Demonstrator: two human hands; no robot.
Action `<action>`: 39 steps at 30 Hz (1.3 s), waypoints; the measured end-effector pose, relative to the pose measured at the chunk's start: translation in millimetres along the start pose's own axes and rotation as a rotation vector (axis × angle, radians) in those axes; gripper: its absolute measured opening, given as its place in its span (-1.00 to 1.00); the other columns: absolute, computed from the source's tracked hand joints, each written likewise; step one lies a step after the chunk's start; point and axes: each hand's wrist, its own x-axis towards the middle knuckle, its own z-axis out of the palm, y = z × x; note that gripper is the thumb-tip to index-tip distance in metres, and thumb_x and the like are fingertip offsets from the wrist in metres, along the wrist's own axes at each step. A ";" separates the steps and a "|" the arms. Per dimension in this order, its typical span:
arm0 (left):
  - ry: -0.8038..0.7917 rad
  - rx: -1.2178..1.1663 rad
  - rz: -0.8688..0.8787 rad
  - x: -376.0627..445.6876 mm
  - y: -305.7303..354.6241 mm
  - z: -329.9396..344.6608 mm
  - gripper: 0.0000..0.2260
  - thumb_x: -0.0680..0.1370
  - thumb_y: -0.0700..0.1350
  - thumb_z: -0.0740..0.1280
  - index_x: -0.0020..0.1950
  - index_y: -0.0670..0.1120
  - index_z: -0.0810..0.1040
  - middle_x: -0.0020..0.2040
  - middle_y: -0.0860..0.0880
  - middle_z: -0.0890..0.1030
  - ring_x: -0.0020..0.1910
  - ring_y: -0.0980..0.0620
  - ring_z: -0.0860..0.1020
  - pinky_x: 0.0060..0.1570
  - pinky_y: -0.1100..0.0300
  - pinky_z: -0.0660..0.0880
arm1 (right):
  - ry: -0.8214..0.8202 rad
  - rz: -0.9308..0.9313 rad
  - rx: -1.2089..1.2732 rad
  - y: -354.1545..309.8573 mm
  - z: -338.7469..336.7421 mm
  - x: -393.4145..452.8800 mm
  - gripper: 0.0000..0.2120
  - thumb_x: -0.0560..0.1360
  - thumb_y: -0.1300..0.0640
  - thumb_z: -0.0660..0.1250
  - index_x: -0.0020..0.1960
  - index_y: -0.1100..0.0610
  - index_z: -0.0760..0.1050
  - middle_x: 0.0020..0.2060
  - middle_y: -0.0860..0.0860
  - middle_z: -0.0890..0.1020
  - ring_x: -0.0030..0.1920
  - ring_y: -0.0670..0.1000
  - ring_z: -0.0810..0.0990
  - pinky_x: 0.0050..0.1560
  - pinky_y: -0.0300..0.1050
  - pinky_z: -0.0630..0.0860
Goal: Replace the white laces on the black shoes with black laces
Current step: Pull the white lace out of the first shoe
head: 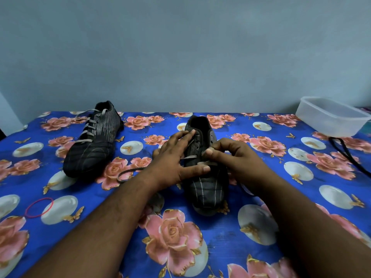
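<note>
Both mitts on the near shoe (pixel 204 177) mid-table: left hand (pixel 176 159) spread flat, right hand (pixel 232 155) pinching white lace (pixel 190 157). Black laces (pixel 347 155) near right edge, second shoe (pixel 94 141) back left.

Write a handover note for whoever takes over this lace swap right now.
Left hand: spread flat on the near shoe, steadying it, holding nothing.
Right hand: fingers pinched on the white lace at the lower eyelets.
Near shoe: upper eyelets already empty; white lace only in the bottom rows.
Far shoe: lies at left, white lace fully in.
Black lace: on the cloth at right, below the plastic tub.
Left: finish unlacing, strip the far shoe, thread black laces in both.
</note>
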 end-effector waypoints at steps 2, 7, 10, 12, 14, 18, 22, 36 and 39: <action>-0.002 0.005 0.001 -0.3 0.4 -0.1 0.00 0.19 0.59 0.20 0.59 0.38 -0.04 0.58 0.28 0.01 0.58 0.16 0.04 0.46 0.00 -0.01 | -0.052 0.006 0.156 -2.4 0.0 -2.2 -0.80 0.51 0.01 0.43 -0.13 0.15 0.55 -0.22 0.15 0.59 -0.26 0.15 0.46 -0.31 0.02 0.39; -0.008 0.008 0.002 -0.6 0.7 -0.5 0.01 0.19 0.59 0.18 0.59 0.36 -0.03 0.58 0.29 0.00 0.57 0.18 0.03 0.39 0.08 -0.03 | 0.036 0.009 0.157 -6.2 2.4 -0.5 -0.70 0.47 -0.08 0.49 -0.10 0.17 0.63 -0.23 0.17 0.59 -0.28 0.19 0.45 -0.22 0.09 0.39; -0.003 0.011 0.005 -0.3 0.2 0.0 0.01 0.19 0.59 0.19 0.59 0.35 -0.02 0.59 0.29 0.01 0.57 0.17 0.03 0.42 0.07 -0.03 | 0.073 -0.019 0.034 -6.1 3.2 1.5 -0.80 0.49 -0.02 0.48 -0.05 0.12 0.69 -0.28 0.14 0.60 -0.22 0.22 0.45 -0.16 0.21 0.34; -0.002 0.015 0.008 0.0 0.5 0.3 0.00 0.20 0.59 0.18 0.60 0.35 -0.02 0.58 0.28 0.02 0.57 0.17 0.04 0.40 0.08 -0.03 | 0.059 -0.013 0.048 -6.9 4.6 0.3 -0.80 0.46 -0.04 0.48 -0.08 0.10 0.69 -0.30 0.12 0.58 -0.23 0.20 0.44 -0.24 0.17 0.34; 0.003 0.019 0.009 0.0 0.8 0.5 0.00 0.20 0.59 0.18 0.60 0.35 -0.02 0.58 0.29 0.03 0.57 0.17 0.05 0.40 0.07 -0.01 | 0.074 0.028 0.048 -8.0 5.2 0.1 -0.74 0.43 -0.09 0.48 -0.09 0.11 0.69 -0.31 0.11 0.57 -0.29 0.17 0.41 -0.34 0.06 0.31; -0.002 0.021 0.006 -0.1 1.8 -0.3 0.01 0.19 0.59 0.18 0.60 0.35 -0.03 0.58 0.29 0.02 0.57 0.16 0.06 0.38 0.07 -0.01 | 0.079 0.089 0.088 -12.6 4.6 -1.8 -0.71 0.45 -0.07 0.47 -0.12 0.18 0.65 -0.32 0.08 0.56 -0.42 0.09 0.34 -0.48 -0.10 0.22; 0.001 0.015 -0.001 0.3 2.6 -0.4 0.02 0.18 0.59 0.18 0.60 0.34 -0.01 0.59 0.28 0.02 0.57 0.16 0.06 0.36 0.06 0.00 | 0.023 0.152 0.201 -16.1 -4.0 -4.2 -0.70 0.47 -0.12 0.40 -0.25 0.10 0.52 -0.32 0.04 0.53 -0.41 0.07 0.34 -0.45 -0.11 0.13; 0.005 0.022 -0.014 -0.8 2.4 -0.2 0.02 0.18 0.59 0.18 0.60 0.34 0.00 0.60 0.27 0.02 0.57 0.16 0.06 0.43 0.01 0.01 | 0.153 0.053 0.317 -21.7 -12.5 -1.7 -0.77 0.59 0.13 0.28 -0.25 0.04 0.49 -0.33 -0.01 0.50 -0.29 -0.02 0.43 -0.19 -0.04 0.37; 0.004 0.017 -0.012 -0.9 2.4 -0.2 0.02 0.18 0.59 0.18 0.60 0.33 0.00 0.60 0.26 0.02 0.57 0.16 0.05 0.45 -0.02 0.00 | 0.179 0.107 0.317 -21.0 -18.1 -0.4 -0.74 0.62 0.04 0.27 -0.22 0.07 0.55 -0.40 0.00 0.45 -0.35 -0.03 0.40 -0.23 -0.10 0.36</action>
